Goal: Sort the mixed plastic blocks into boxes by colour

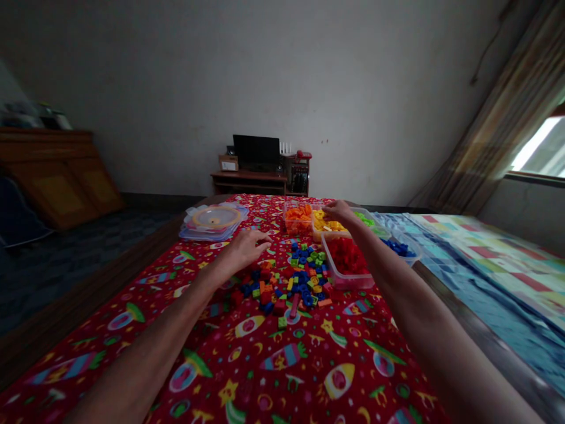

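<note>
While the right hand [338,211] hangs over the yellow-filled tub [316,237], fingers bent downward, the left hand [247,247] hovers nearer the pile of mixed toy blocks [302,277], which lies at 4 o'clock from it and 7 o'clock from the right. The left fingers curl loosely; whether either of the 2 hands grips a piece cannot be told. Scattered, the pile shows no clear long axis; the red-filled tub [353,282] sits just beside it, at 2 o'clock.
</note>
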Action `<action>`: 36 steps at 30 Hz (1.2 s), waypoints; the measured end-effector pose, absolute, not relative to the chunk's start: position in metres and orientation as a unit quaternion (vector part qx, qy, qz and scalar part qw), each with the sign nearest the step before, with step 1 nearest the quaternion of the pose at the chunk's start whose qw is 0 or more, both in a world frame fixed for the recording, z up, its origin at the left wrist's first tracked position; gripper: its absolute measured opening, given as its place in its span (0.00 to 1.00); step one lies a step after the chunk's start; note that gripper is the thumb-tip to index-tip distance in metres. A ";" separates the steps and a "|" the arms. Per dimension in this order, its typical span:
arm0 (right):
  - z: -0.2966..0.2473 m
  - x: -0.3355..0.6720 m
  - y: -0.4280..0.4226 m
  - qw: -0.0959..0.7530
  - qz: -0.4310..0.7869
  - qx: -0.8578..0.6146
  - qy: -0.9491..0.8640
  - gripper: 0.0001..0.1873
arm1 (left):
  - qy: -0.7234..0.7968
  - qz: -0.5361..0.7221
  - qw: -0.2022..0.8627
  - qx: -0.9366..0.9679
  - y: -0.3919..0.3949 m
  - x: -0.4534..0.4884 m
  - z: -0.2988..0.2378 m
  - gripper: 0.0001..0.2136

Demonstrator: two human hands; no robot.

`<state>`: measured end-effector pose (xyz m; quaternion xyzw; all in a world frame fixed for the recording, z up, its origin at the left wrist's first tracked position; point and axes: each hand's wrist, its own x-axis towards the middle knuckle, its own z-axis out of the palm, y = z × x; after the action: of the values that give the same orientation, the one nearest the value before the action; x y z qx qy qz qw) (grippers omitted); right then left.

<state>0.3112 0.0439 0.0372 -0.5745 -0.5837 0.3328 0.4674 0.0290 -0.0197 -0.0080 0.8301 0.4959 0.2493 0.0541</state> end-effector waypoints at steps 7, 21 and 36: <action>0.050 0.322 0.040 0.482 0.233 -0.622 -0.572 0.10 | 0.502 0.206 0.060 0.838 -0.016 0.024 -0.013 0.14; 0.019 0.283 -0.063 0.259 0.139 -0.411 -0.863 0.13 | 0.481 0.105 0.183 0.851 -0.066 -0.011 -0.043 0.43; 0.020 0.268 -0.072 0.251 0.098 -0.419 -0.867 0.12 | 0.476 0.245 0.098 0.839 -0.083 0.074 -0.095 0.48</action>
<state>0.2684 -0.0719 0.0195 -0.4190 -0.8672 0.0980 0.2507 0.0741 -0.0832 -0.0947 0.8388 0.4764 0.2446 0.0978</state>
